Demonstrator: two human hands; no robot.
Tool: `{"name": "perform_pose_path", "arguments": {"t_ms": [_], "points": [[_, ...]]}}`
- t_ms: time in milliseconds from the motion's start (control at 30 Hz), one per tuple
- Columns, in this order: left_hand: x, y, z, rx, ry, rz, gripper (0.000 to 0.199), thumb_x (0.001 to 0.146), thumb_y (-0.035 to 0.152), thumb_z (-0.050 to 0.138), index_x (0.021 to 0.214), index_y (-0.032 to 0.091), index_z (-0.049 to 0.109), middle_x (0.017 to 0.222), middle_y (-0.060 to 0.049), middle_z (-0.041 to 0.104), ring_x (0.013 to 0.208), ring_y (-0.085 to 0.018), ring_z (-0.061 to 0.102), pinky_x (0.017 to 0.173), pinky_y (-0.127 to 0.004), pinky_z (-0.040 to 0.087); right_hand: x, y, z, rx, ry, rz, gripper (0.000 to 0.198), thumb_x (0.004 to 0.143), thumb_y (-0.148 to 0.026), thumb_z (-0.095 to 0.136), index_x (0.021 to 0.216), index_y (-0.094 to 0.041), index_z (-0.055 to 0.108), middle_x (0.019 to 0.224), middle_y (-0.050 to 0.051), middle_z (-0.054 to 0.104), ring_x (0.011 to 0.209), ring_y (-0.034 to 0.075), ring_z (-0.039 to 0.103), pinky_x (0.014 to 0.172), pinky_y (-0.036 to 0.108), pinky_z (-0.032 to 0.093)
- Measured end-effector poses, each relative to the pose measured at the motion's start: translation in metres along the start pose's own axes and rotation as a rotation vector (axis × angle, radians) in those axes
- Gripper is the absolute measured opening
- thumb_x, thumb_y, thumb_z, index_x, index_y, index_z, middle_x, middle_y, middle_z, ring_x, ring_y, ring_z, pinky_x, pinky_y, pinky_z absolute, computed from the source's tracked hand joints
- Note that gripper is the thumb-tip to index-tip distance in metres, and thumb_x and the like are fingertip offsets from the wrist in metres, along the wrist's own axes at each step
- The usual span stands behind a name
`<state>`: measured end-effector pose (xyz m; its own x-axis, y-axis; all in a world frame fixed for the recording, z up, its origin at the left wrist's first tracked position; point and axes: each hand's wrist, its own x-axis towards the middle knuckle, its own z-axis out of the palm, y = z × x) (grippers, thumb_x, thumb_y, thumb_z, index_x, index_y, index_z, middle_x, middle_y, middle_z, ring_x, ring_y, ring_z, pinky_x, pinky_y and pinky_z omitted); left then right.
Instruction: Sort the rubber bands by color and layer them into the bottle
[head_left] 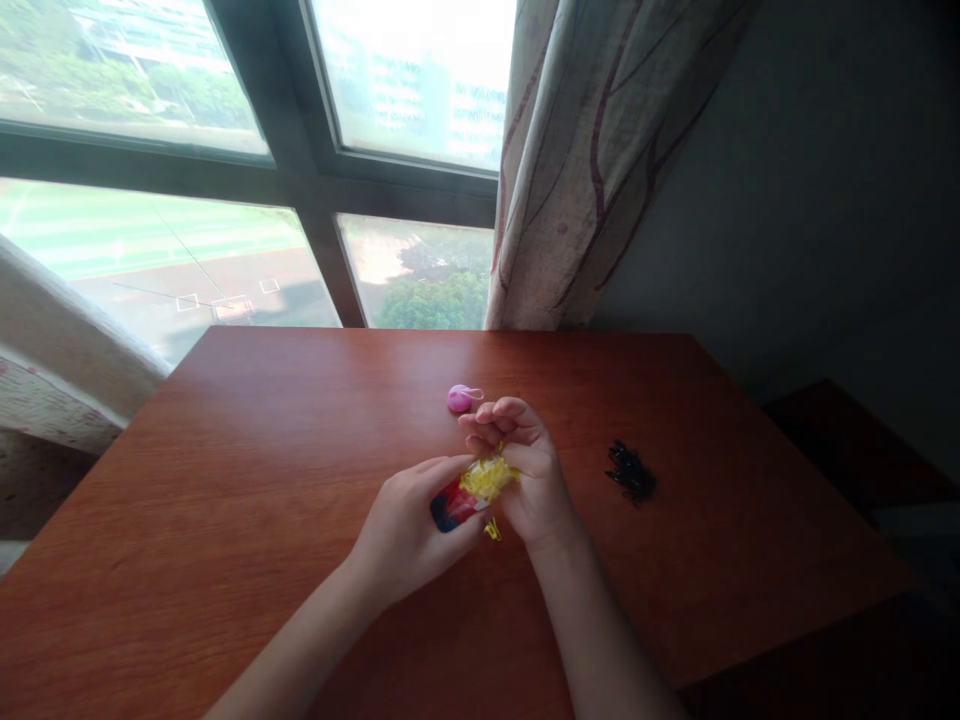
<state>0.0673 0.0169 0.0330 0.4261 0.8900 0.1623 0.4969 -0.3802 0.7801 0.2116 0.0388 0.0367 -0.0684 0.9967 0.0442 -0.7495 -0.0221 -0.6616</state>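
My left hand [409, 515] is wrapped round a small clear container [451, 507], tilted with its mouth toward the right. Blue and red pieces show inside it. A bunch of small yellow loop-shaped pieces [489, 477], like paper clips, sits at its mouth, and a stray yellow piece [492, 529] hangs just below. My right hand [525, 470] is cupped against that end, its thumb on the yellow pieces and its fingers curled upward. Beyond my hands a pink round cap [460, 398] with a loop lies on the table.
A small pile of black loop-shaped pieces [631, 473] lies on the wooden table [300, 430], right of my hands. Behind the table are a window [416, 270] and a patterned curtain [577, 180]. A darker piece of furniture [855, 440] stands at the right.
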Motion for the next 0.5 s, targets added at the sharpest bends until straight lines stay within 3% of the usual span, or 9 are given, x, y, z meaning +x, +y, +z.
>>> {"name": "perform_pose_path", "arguments": {"t_ms": [200, 500], "points": [[0.0006, 0.0003, 0.0021, -0.010, 0.046, -0.014, 0.027, 0.077, 0.021, 0.063, 0.103, 0.016, 0.066, 0.090, -0.003, 0.071, 0.076, -0.017, 0.063, 0.071, -0.025, 0.048, 0.0009, 0.0031, -0.0014, 0.036, -0.026, 0.069, 0.045, 0.056, 0.001, 0.052, 0.091, -0.020, 0.069, 0.093, 0.000, 0.072, 0.096, 0.015, 0.068, 0.089, 0.025, 0.051], [0.0025, 0.0015, 0.0010, -0.088, 0.035, -0.067, 0.023, 0.080, 0.026, 0.062, 0.101, 0.017, 0.066, 0.087, 0.000, 0.071, 0.074, -0.015, 0.062, 0.069, -0.022, 0.046, 0.0031, 0.0063, 0.0015, 0.294, 0.266, 0.093, 0.016, 0.072, -0.024, 0.057, 0.084, -0.020, 0.068, 0.083, 0.001, 0.071, 0.081, 0.015, 0.067, 0.078, 0.029, 0.054]]}}
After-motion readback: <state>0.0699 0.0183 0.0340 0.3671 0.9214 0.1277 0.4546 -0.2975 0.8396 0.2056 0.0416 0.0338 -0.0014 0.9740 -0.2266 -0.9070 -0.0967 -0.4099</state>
